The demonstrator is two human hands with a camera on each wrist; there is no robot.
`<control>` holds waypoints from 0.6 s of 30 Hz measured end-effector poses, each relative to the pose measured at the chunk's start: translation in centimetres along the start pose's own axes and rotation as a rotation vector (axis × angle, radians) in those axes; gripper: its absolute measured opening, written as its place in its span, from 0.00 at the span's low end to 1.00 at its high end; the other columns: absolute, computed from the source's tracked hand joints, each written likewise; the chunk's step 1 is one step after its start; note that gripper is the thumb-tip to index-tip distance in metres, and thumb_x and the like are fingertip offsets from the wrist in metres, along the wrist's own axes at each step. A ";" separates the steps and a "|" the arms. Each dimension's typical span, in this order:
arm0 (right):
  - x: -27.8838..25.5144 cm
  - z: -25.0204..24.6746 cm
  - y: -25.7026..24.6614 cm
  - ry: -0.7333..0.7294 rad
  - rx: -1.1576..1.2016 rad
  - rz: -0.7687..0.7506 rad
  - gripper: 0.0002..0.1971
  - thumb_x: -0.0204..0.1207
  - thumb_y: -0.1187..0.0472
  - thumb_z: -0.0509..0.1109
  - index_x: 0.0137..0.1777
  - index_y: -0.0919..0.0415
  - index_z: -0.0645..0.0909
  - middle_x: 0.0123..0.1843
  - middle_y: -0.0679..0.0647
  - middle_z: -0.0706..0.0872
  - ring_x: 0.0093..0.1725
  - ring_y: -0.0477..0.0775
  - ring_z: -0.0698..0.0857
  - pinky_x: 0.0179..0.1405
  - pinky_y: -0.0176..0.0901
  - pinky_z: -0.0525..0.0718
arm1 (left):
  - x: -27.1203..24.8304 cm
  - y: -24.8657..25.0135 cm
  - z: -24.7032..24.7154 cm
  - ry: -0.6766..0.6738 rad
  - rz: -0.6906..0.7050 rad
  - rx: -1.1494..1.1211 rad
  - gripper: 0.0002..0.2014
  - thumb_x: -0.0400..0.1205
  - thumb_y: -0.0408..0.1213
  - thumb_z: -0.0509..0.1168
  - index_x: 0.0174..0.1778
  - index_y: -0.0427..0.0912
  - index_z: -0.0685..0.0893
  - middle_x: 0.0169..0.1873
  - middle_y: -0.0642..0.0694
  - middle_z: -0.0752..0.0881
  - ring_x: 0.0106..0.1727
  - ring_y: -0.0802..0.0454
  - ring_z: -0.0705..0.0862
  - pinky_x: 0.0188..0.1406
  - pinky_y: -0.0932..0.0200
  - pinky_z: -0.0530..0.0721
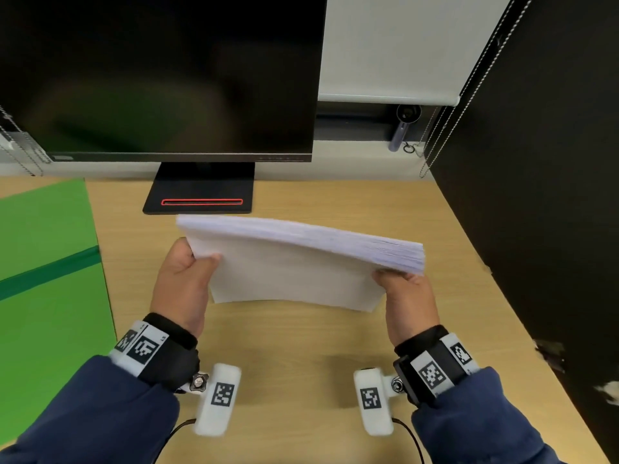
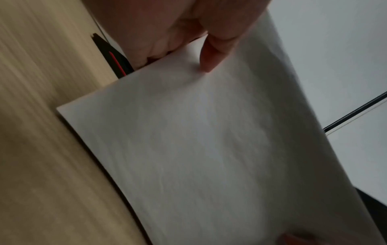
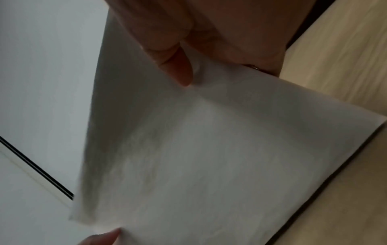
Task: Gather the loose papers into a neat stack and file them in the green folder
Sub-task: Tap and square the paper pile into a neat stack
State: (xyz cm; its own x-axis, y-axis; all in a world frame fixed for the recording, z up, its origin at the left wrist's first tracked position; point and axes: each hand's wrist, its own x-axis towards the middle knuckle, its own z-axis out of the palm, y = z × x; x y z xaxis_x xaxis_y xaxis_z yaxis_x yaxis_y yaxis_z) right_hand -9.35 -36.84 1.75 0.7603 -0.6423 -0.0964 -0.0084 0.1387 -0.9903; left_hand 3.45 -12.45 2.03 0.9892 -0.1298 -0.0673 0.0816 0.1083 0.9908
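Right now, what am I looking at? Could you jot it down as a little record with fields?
Setting: wooden desk with a dark monitor at the back
Papers: stack of white papers, held up on edge, slightly bowed
Left hand: left hand grips the stack's left end, thumb on the near face
Right hand: right hand grips the stack's right end
Folder: green folder lies flat at the desk's left, apart from the papers
Task stage: papers gathered, not yet filed
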 end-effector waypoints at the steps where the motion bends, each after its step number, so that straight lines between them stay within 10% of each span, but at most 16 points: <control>1: -0.1 0.0 -0.3 0.004 0.008 -0.023 0.18 0.77 0.81 0.62 0.51 0.62 0.88 0.41 0.44 0.92 0.43 0.40 0.88 0.43 0.30 0.83 | -0.1 0.3 0.1 -0.005 0.029 -0.012 0.14 0.82 0.22 0.61 0.55 0.45 0.84 0.50 0.49 0.89 0.46 0.62 0.87 0.45 0.66 0.84; 8: -0.8 0.4 0.7 -0.021 0.002 0.060 0.17 0.79 0.78 0.65 0.50 0.53 0.85 0.40 0.41 0.92 0.40 0.35 0.88 0.43 0.35 0.81 | -0.5 -1.1 -0.1 0.026 -0.062 -0.008 0.19 0.83 0.20 0.59 0.64 0.42 0.82 0.57 0.47 0.90 0.62 0.46 0.86 0.51 0.57 0.81; 13: -0.7 0.1 0.8 -0.018 0.060 0.042 0.18 0.80 0.77 0.64 0.52 0.52 0.86 0.45 0.43 0.93 0.45 0.39 0.89 0.42 0.32 0.85 | -1.0 -0.4 -0.1 -0.006 -0.014 -0.012 0.23 0.83 0.19 0.56 0.58 0.53 0.85 0.56 0.54 0.90 0.55 0.59 0.88 0.46 0.64 0.84; 18: -0.4 0.2 2.3 -0.002 0.021 0.119 0.19 0.76 0.81 0.64 0.49 0.56 0.85 0.43 0.48 0.93 0.43 0.45 0.90 0.47 0.44 0.83 | -0.5 -2.2 -0.5 0.003 -0.115 0.037 0.21 0.81 0.19 0.58 0.57 0.49 0.83 0.53 0.49 0.89 0.56 0.51 0.86 0.51 0.56 0.80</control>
State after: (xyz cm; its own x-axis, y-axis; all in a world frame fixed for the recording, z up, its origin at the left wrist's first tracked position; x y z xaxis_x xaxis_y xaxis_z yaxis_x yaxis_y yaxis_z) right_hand -9.58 -36.14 -0.46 0.7559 -0.6190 -0.2133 -0.0856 0.2295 -0.9695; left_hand 2.87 -12.18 -0.22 0.9740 -0.1367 -0.1807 0.1898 0.0569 0.9802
